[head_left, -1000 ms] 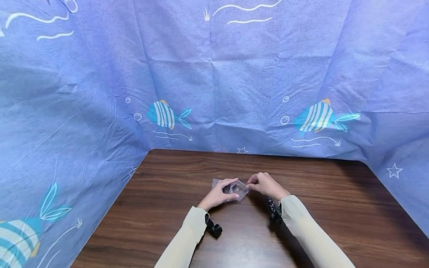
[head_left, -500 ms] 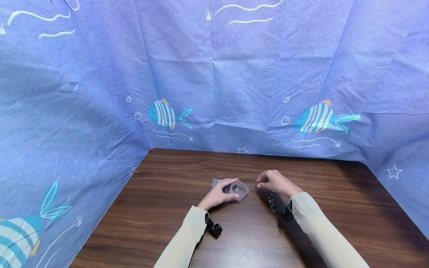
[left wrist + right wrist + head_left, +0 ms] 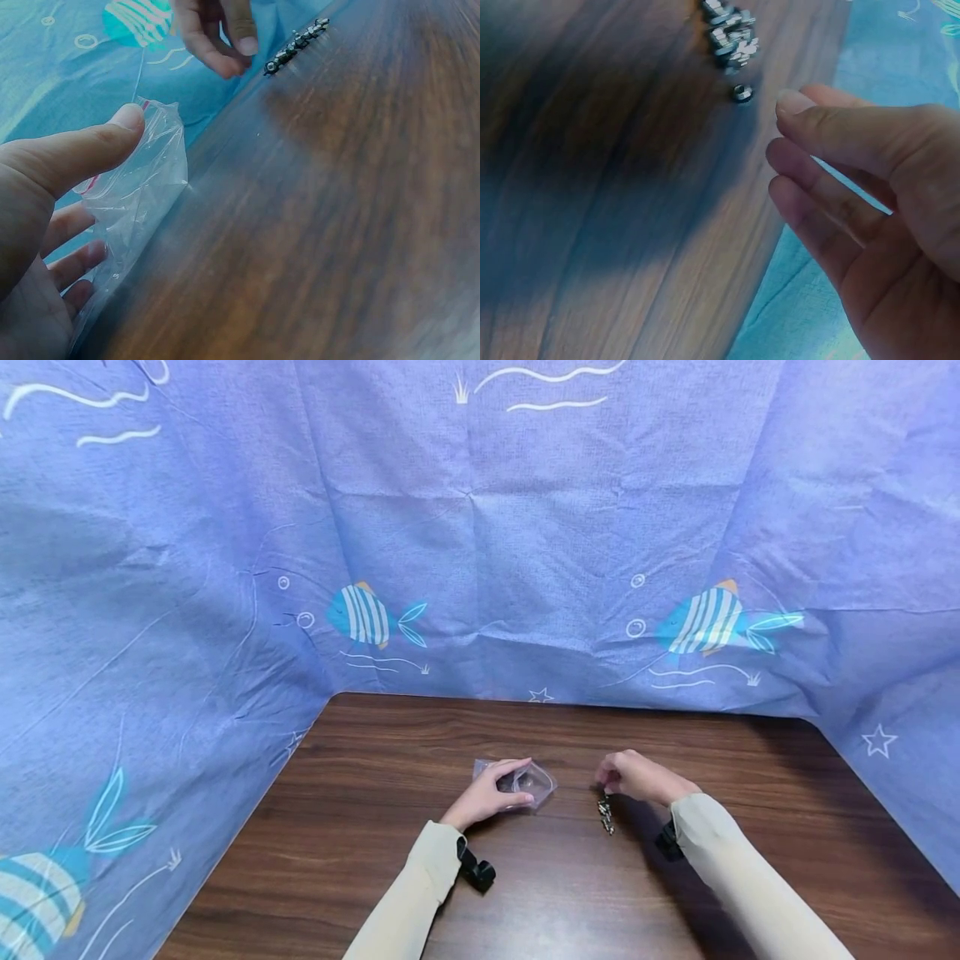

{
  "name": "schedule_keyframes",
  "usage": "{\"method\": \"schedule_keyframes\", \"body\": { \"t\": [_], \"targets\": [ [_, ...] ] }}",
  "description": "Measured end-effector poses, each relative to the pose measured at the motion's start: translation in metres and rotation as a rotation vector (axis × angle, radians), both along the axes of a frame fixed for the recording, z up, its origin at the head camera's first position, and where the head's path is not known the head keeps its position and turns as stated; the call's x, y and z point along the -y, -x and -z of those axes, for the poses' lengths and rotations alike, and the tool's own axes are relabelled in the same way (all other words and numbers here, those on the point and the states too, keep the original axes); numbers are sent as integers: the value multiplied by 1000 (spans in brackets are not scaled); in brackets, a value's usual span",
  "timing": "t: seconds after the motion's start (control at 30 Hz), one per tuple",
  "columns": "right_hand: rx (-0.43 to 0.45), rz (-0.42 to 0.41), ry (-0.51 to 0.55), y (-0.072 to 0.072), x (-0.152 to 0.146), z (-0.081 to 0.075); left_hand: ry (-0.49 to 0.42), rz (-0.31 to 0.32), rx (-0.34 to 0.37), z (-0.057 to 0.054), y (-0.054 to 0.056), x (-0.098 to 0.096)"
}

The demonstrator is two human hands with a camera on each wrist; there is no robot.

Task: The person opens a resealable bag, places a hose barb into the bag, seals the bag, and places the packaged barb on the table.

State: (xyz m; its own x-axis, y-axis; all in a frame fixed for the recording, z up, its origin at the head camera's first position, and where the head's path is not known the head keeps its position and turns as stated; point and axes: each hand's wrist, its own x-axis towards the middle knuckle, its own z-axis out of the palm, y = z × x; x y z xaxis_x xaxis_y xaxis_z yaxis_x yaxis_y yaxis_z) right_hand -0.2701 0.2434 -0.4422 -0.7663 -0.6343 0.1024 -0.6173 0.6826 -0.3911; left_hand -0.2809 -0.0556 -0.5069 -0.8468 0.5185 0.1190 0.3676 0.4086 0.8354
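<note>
My left hand (image 3: 486, 795) holds a clear plastic zip-lock bag (image 3: 538, 787) on the table, its thumb and fingers spread around the mouth. In the left wrist view a red line runs along the seal of the bag (image 3: 150, 176). What lies inside it is hard to make out. To the right, my right hand (image 3: 643, 778) hovers just beyond a short row of small shiny metal pieces (image 3: 605, 817), which look like nuts or screws. The right wrist view has its fingers loosely bent beside a single loose piece (image 3: 742, 93), with nothing visible between them.
A dark brown wood-grain table (image 3: 360, 827) lies under both hands. Behind it and at the sides hangs a blue cloth (image 3: 540, 552) printed with fish. A black wrist strap with a camera (image 3: 477, 868) sits on the left wrist.
My right hand has moved away from the bag's edge, rightward and then down to the metal pieces. The left hand has stayed on the bag.
</note>
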Motion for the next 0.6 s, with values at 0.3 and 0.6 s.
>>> {"method": "schedule_keyframes", "body": {
  "t": [0.3, 0.6],
  "targets": [
    [-60, -70, -47, -2, -5, 9, -13, -4, -31, 1, 0, -1],
    [-136, -140, -63, -1, -7, 15, -2, -10, -4, -1, -1, 0]
  ]
}}
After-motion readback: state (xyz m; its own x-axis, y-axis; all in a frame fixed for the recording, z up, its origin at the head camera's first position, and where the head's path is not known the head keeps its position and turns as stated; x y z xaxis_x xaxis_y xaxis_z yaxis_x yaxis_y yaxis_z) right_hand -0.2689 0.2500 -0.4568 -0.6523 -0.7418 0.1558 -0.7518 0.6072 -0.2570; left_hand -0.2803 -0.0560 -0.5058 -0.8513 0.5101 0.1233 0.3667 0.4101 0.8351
